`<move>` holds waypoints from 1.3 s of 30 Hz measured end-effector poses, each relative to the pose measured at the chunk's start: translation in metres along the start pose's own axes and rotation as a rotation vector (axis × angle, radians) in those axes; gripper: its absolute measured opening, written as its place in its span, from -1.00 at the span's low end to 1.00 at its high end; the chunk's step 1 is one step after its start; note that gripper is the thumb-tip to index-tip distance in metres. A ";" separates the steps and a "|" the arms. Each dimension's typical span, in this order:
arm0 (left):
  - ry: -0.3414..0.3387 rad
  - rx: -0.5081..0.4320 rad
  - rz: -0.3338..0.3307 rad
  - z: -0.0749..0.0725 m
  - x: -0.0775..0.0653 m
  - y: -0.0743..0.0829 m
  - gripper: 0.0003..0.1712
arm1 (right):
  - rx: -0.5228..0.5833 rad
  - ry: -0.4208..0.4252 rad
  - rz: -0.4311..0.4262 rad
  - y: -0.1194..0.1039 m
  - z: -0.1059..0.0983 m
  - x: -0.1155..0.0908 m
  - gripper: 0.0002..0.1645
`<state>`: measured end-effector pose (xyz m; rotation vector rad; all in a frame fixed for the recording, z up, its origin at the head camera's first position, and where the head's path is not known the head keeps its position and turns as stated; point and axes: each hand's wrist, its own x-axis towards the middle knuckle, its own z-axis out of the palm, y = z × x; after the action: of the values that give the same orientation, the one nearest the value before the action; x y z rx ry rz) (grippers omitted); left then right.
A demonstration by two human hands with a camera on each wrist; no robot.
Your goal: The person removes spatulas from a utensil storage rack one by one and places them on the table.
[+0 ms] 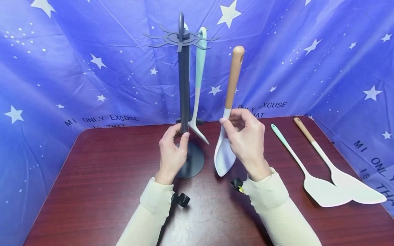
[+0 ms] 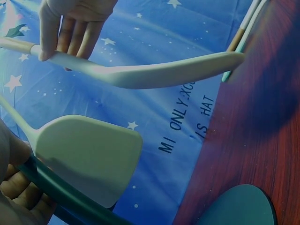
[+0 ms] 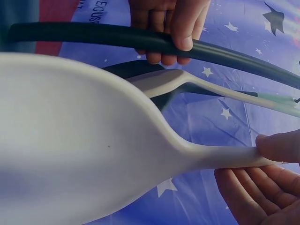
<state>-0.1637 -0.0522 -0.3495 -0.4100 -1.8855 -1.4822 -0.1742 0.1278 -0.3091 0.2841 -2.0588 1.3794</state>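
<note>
My left hand (image 1: 172,150) grips the pole of a dark grey utensil stand (image 1: 183,85) low down, thumb in front. From a hook on the stand's top ring hangs a mint-handled turner (image 1: 200,68), its pale blade (image 2: 89,154) beside the pole in the left wrist view. My right hand (image 1: 247,141) pinches the white neck of a cooking spoon (image 1: 234,78) to the right of the stand. The spoon is nearly upright, wooden handle on top, with its white bowl (image 3: 84,136) hanging down over the table. Something dark shows partly hidden behind the hanging turner.
At the right of the dark red table (image 1: 107,171) lie a mint-handled turner (image 1: 326,191) and a wooden-handled turner (image 1: 354,184), their blades overlapping. The stand's round base (image 1: 194,162) rests on the table. A blue star-patterned cloth (image 1: 123,68) hangs behind and at both sides.
</note>
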 end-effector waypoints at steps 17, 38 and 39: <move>0.014 -0.023 0.002 0.005 -0.004 -0.021 -0.77 | -0.161 0.002 -0.097 0.010 -0.018 0.004 -0.82; 0.011 0.004 -0.001 0.001 0.000 0.002 -0.77 | -0.320 -0.009 -0.126 0.027 -0.044 0.001 -0.82; 0.011 0.002 0.001 0.001 0.000 0.002 -0.77 | -0.326 -0.010 -0.124 0.028 -0.045 0.001 -0.82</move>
<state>-0.1629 -0.0503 -0.3483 -0.4010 -1.8774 -1.4793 -0.1719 0.1801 -0.3184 0.2721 -2.1939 0.9524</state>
